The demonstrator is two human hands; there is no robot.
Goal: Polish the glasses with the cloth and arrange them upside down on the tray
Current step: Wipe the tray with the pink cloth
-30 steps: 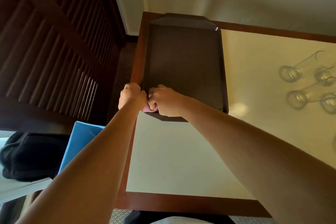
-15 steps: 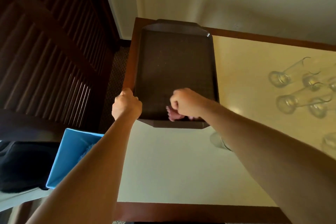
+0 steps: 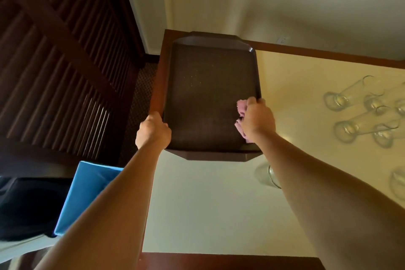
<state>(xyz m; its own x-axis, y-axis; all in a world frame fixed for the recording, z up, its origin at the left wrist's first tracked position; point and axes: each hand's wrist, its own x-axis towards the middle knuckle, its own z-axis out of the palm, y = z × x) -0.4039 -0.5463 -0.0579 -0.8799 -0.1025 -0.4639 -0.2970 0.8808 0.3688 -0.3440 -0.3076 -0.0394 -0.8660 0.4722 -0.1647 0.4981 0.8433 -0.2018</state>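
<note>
The tray [image 3: 203, 94] is dark brown, the cloth [image 3: 241, 108] pink. The table [image 3: 208, 204] is cream with a reddish-brown border. The glasses [image 3: 348, 94] are clear, the box [image 3: 87, 190] blue.

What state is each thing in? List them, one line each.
tray: flat on the table, no glasses on it
pink cloth: bunched, held on the tray
right hand: grips the cloth at the tray's right rim
left hand: grips the tray's left edge
glasses: off the tray, on the table to its right
blue box: beside the table, open
</note>
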